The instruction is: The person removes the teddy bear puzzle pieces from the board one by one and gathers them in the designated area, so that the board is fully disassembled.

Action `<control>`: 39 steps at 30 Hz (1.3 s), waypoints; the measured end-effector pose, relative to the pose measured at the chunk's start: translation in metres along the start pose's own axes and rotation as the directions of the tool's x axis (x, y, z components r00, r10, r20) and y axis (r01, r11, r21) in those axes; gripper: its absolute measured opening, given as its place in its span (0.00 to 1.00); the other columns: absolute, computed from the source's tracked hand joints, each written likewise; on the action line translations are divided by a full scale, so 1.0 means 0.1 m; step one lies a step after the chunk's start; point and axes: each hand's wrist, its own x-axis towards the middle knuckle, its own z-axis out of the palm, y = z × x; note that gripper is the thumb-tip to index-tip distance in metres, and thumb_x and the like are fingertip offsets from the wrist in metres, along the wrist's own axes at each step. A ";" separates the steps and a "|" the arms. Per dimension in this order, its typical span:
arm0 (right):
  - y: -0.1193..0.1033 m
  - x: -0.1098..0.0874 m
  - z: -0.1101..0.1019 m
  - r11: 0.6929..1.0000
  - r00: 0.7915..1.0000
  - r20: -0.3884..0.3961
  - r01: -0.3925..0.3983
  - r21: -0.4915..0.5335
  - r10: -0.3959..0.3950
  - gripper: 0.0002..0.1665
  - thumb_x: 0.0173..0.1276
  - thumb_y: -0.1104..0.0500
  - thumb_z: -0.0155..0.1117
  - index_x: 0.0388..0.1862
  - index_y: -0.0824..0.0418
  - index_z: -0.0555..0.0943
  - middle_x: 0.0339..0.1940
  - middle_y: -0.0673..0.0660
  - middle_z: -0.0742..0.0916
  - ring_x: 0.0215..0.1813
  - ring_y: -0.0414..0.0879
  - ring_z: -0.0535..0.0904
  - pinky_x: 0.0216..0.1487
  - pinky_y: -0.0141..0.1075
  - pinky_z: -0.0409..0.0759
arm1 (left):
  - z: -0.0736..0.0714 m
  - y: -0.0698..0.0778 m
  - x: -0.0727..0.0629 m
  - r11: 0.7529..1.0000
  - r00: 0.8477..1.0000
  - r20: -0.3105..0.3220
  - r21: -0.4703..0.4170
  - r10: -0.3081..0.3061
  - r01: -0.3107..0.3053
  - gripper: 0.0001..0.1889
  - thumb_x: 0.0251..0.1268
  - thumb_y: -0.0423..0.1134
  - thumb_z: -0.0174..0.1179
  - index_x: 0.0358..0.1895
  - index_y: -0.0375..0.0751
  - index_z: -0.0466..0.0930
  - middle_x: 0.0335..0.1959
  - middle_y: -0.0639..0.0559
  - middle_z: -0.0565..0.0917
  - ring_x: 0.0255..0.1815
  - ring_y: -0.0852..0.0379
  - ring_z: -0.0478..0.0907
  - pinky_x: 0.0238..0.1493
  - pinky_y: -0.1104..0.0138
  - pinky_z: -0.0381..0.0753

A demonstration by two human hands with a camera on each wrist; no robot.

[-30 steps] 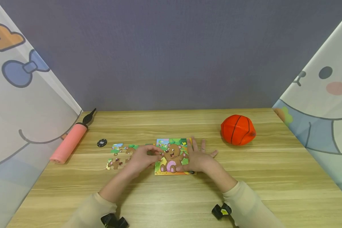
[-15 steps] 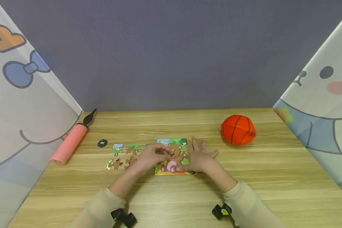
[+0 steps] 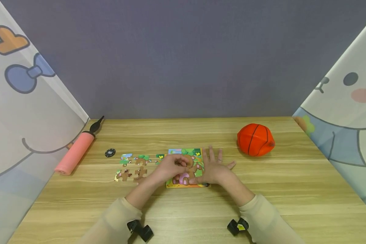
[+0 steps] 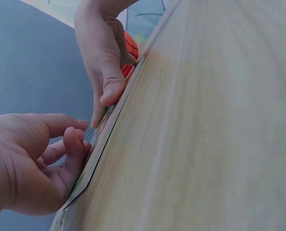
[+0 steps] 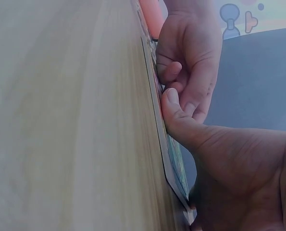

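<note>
A flat square picture board (image 3: 177, 185) with a cartoon bear lies on the wooden table. My right hand (image 3: 216, 170) rests on its right side, fingers spread wide and thumb across the lower edge. Above the board's left half is my left hand (image 3: 173, 166), fingers loosely bent and fingertips right at the surface. In the left wrist view this left hand (image 4: 46, 163) shows nothing between thumb and fingers. Several loose jigsaw pieces (image 3: 142, 160) with matching bear art lie left of the board. My left forearm covers part of the table beside them.
A black round chip (image 3: 110, 153) marked 100 lies left of the pieces. Farther left is a pink hand pump (image 3: 75, 152) with a black nozzle. A dented red ball (image 3: 255, 139) with basketball lines sits at the back right. A grey panel (image 3: 183, 61) stands behind the table.
My left hand has moved right, from the board's left edge to over the bear's middle. More loose pieces have come into sight behind it. The right hand keeps its place.
</note>
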 end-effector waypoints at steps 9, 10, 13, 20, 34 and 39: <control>0.00 0.01 0.00 1.000 1.000 0.003 0.000 0.002 0.000 0.85 0.43 0.17 0.68 0.84 0.56 0.37 0.83 0.63 0.37 0.78 0.72 0.28 0.53 0.87 0.35 | 0.03 -0.01 0.06 1.000 1.000 0.005 0.011 0.011 -0.011 0.14 0.64 0.30 0.67 0.53 0.36 0.84 0.38 0.45 0.80 0.16 0.59 0.70 0.14 0.71 0.71; 0.00 0.01 0.00 1.000 1.000 0.002 -0.001 0.001 0.001 0.85 0.43 0.17 0.68 0.84 0.57 0.37 0.83 0.63 0.37 0.78 0.72 0.28 0.53 0.87 0.35 | 0.04 -0.01 0.07 1.000 1.000 0.006 0.009 0.006 -0.006 0.15 0.65 0.30 0.67 0.54 0.36 0.84 0.38 0.45 0.80 0.16 0.59 0.70 0.13 0.71 0.71; 0.00 0.01 0.01 1.000 1.000 0.002 -0.001 0.003 0.001 0.85 0.43 0.17 0.68 0.84 0.57 0.37 0.83 0.64 0.37 0.78 0.72 0.28 0.52 0.87 0.35 | 0.07 0.01 0.10 1.000 1.000 0.013 0.020 -0.023 0.022 0.18 0.65 0.35 0.69 0.58 0.38 0.83 0.38 0.46 0.81 0.14 0.60 0.70 0.12 0.71 0.70; 0.00 0.01 0.01 1.000 1.000 0.006 0.004 0.013 -0.005 0.85 0.44 0.17 0.69 0.84 0.57 0.37 0.83 0.64 0.37 0.78 0.73 0.27 0.53 0.87 0.35 | 0.15 0.07 0.15 0.985 0.999 0.052 0.173 -0.015 0.006 0.28 0.68 0.44 0.68 0.67 0.36 0.76 0.24 0.47 0.82 0.08 0.60 0.70 0.08 0.71 0.66; -0.01 0.01 0.01 1.000 1.000 -0.001 -0.002 0.025 0.002 0.84 0.44 0.19 0.71 0.84 0.57 0.36 0.83 0.64 0.37 0.78 0.72 0.27 0.54 0.87 0.34 | 0.18 0.12 0.13 0.983 0.999 0.047 0.181 0.014 -0.022 0.22 0.70 0.40 0.66 0.62 0.34 0.77 0.33 0.47 0.82 0.13 0.57 0.77 0.09 0.73 0.65; -0.02 0.00 0.00 1.000 1.000 -0.014 0.004 0.030 -0.004 0.85 0.43 0.20 0.72 0.84 0.57 0.35 0.83 0.64 0.39 0.78 0.73 0.28 0.53 0.87 0.35 | 0.18 0.10 0.14 0.985 1.000 0.007 0.170 0.018 -0.019 0.18 0.69 0.40 0.67 0.58 0.37 0.80 0.39 0.49 0.79 0.16 0.57 0.76 0.11 0.72 0.67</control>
